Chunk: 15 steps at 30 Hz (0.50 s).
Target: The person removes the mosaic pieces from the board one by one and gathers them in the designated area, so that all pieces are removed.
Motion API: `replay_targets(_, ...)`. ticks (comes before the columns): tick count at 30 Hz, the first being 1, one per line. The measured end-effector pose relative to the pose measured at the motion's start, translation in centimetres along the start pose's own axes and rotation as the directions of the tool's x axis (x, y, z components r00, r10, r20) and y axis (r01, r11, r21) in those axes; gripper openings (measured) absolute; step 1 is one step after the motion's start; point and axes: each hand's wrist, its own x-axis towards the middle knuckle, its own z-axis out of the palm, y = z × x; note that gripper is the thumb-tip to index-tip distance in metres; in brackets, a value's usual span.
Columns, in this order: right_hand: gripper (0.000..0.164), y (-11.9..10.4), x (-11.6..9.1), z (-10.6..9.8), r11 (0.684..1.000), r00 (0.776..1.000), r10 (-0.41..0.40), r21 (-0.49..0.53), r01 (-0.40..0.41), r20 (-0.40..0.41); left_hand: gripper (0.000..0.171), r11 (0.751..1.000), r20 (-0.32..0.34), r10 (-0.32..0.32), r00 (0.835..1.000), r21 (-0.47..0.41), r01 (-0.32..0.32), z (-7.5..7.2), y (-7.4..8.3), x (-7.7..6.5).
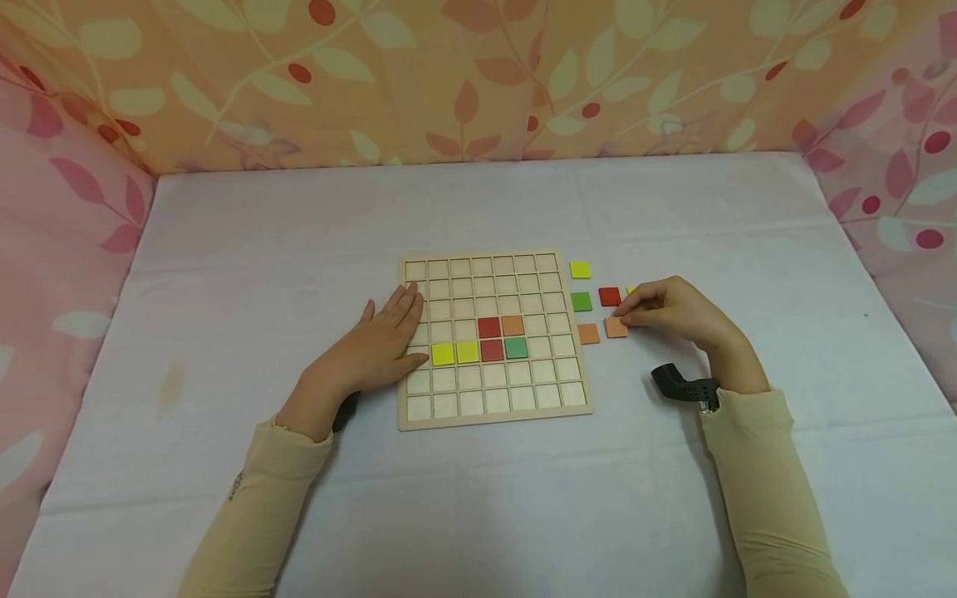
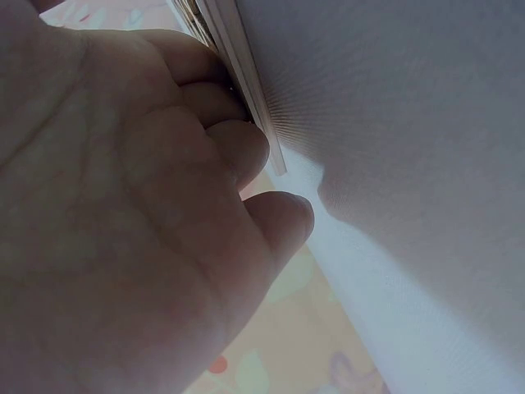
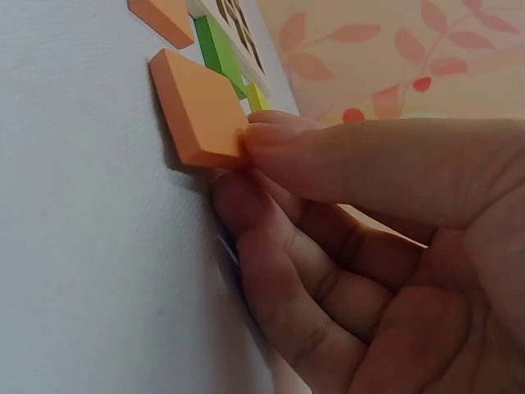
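A square wooden grid board (image 1: 496, 423) lies on the table. My left hand (image 1: 374, 340) rests on its left edge with the fingers extended; in the left wrist view the fingertips (image 2: 238, 152) are at the board's side. Two red tiles (image 1: 488, 328), two yellow tiles (image 1: 444, 354), an orange tile (image 1: 512, 325) and a green tile (image 1: 516, 347) sit in the grid's cells. Right of the board, my right hand (image 1: 680, 316) pinches a square orange tile (image 3: 197, 107) at its edge between thumb and fingers, low over the cloth.
Beside the board's right edge lie loose tiles: a yellow tile (image 1: 580, 269), a green tile (image 1: 581, 301), another orange tile (image 1: 588, 334) and a red tile (image 1: 609, 296). Another yellow tile (image 1: 631, 291) is partly hidden behind the right hand. Floral curtains (image 1: 478, 83) border the white-clothed table.
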Motion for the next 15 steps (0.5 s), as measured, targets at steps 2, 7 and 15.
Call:
replay_targets(2,0.012,0.00,0.00,0.00,1.000,1.000,0.004,0.006,-0.004,0.002,0.082,1.000,-0.001,-0.001,1.000,0.002,0.001,0.03,0.01,0.01)
replay_targets(7,0.013,-0.01,-0.01,-0.01,1.000,1.000,0.010,-0.003,-0.010,0.002,0.081,1.000,0.001,0.002,1.000,0.008,-0.002,0.12,0.00,0.00)
replay_targets(15,0.014,-0.04,-0.09,-0.14,1.000,1.000,0.007,-0.020,-0.007,-0.015,0.081,1.000,0.012,-0.003,1.000,0.010,0.003,-0.05,0.01,-0.01)
